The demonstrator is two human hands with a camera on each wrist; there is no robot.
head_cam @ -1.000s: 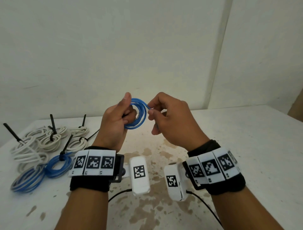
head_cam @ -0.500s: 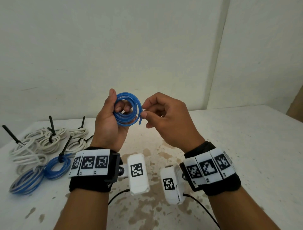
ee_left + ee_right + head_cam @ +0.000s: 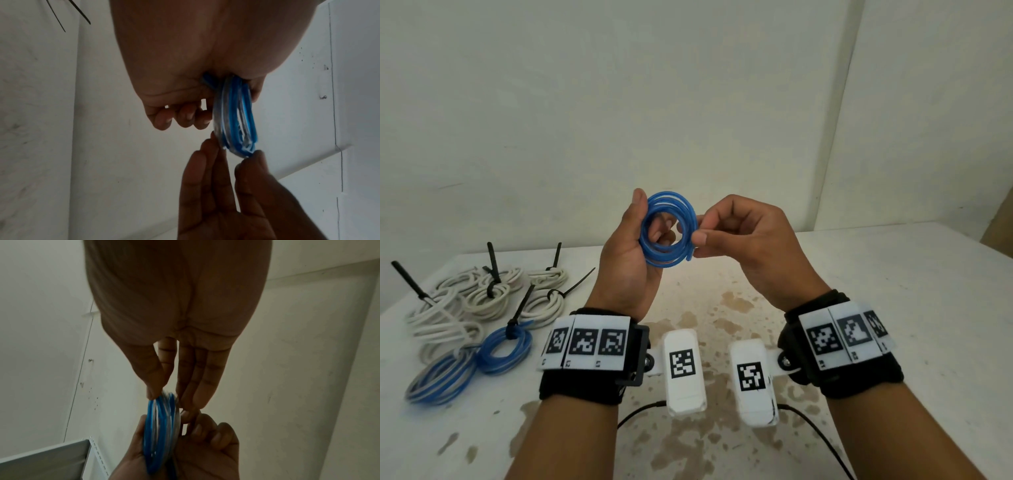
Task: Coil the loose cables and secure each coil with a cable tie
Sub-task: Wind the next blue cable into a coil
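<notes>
The left hand (image 3: 630,253) is gripping a blue coil (image 3: 667,229) above the table (image 3: 893,308), thumb up along the coil's 9 o'clock edge and fingers curling through its centre; where the palm meets the coil is hidden behind the loops in the head view. The right hand (image 3: 743,236) is pinching the coil's 3 o'clock edge between thumb and forefinger, and a loose cable end is sticking out just below that pinch, at about 4 o'clock on the ring. In the left wrist view the coil (image 3: 236,116) is showing edge-on and blurred, so its turns cannot be counted, and the right hand (image 3: 236,194) is entering from 6 o'clock, cut off at the frame's bottom. In the right wrist view the coil (image 3: 160,431) is again edge-on, with the left hand (image 3: 195,451) cropped at the lower edge and the pinching fingertips (image 3: 152,392) dark and soft. No tie is visible on this coil, though part of it is covered by fingers. At 9 o'clock on the table, white coils (image 3: 482,294) and two blue coils (image 3: 505,346) are lying in a heap, black ties (image 3: 519,308) standing up from several; the nearest blue-and-white one is blurred, and whether it is tied cannot be told.
</notes>
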